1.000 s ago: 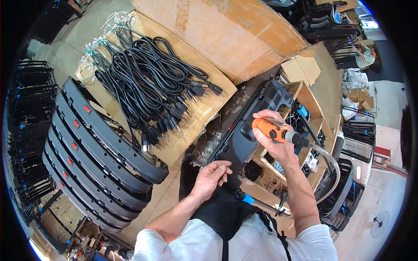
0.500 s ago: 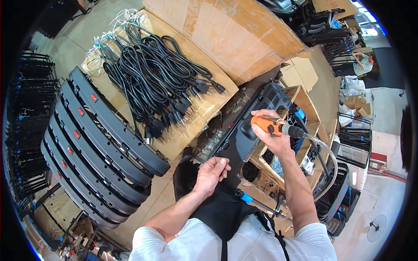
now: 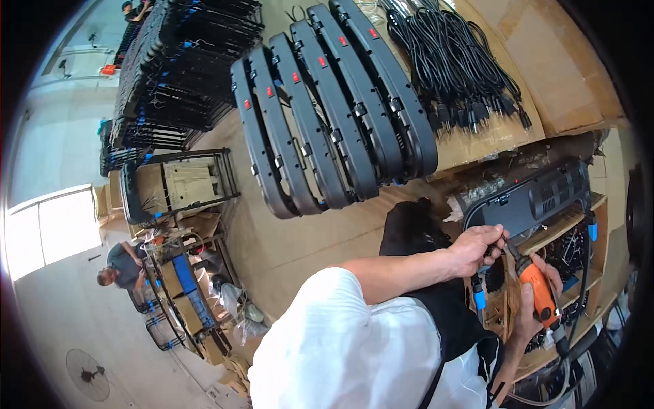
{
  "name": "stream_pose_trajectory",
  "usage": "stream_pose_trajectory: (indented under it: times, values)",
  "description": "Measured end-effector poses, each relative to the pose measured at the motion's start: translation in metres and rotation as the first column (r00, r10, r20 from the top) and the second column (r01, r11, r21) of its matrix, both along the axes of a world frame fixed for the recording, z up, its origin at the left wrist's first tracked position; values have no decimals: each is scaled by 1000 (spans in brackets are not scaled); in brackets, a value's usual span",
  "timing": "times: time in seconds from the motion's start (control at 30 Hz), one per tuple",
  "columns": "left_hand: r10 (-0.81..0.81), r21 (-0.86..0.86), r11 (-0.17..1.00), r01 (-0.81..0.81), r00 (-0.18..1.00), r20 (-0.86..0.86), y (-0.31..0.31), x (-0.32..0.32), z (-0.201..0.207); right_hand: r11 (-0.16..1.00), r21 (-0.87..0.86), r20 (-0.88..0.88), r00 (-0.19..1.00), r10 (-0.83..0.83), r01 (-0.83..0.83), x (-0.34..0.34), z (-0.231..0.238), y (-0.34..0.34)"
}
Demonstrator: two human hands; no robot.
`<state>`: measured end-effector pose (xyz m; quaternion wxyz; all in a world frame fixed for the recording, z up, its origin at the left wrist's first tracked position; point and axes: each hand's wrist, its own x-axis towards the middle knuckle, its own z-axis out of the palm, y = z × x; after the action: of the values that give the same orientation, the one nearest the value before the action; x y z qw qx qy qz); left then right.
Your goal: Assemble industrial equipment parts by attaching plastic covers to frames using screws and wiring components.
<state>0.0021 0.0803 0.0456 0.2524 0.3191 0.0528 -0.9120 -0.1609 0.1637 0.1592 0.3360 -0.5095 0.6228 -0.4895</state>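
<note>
My right hand [image 3: 526,317] is wrapped round an orange air screwdriver [image 3: 539,294], whose clear hose [image 3: 560,388] hangs below it. The tool's dark tip points up and left, toward my left hand [image 3: 477,249]. The fingers of my left hand are pinched together at the tip of the bit; what they hold, if anything, is too small to make out. Just beyond both hands lies a long black plastic panel [image 3: 521,213] with vent slots and a small red part on its far edge. Blue clips [image 3: 479,300] sit on the black frame bars around it.
Several curved black housings with red switches [image 3: 351,136] stand in a row ahead. Black power cords [image 3: 456,61] lie on a cardboard-covered surface at upper right. A wooden compartment box [image 3: 593,269] with small parts is under the panel. Another person [image 3: 124,266] works at the far left.
My view has swung left. The screwdriver has come off the panel and been turned, its tip now toward my left hand. My left hand has moved to meet the bit.
</note>
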Motion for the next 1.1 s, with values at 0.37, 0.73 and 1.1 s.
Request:
stream_pose_trajectory:
  times: [0.37,0.73,1.1]
  values:
    - [-76,96,992,78,997,-20,93,33,7,998,-19,119,991,68,-67,22,0,102]
    - [-220,-299,895,331,910,351,87,96,14,983,60,109,977,-182,176,42,5,117]
    - [-7,-280,948,151,891,454,30,115,-19,964,144,98,966,-241,225,68,-23,105]
